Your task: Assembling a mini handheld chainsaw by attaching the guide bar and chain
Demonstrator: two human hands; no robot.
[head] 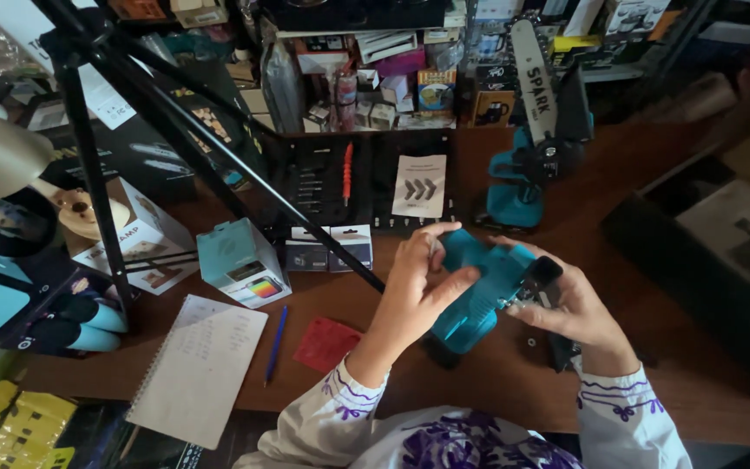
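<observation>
- The left hand (pixel 414 282) wraps its fingers over the top of a teal power tool (pixel 479 291), held just above the near edge of the wooden table (pixel 514 382).
- The right hand (pixel 570 304) pinches the tool's black end.
- The tool could slip and bang down, because only fingertips hold that end.
- A small screw (pixel 531 342) lies close by and might roll off.

The left hand (pixel 416 282) hides part of the teal tool (pixel 479 295); boxes (pixel 375 95) behind it are too small.
</observation>
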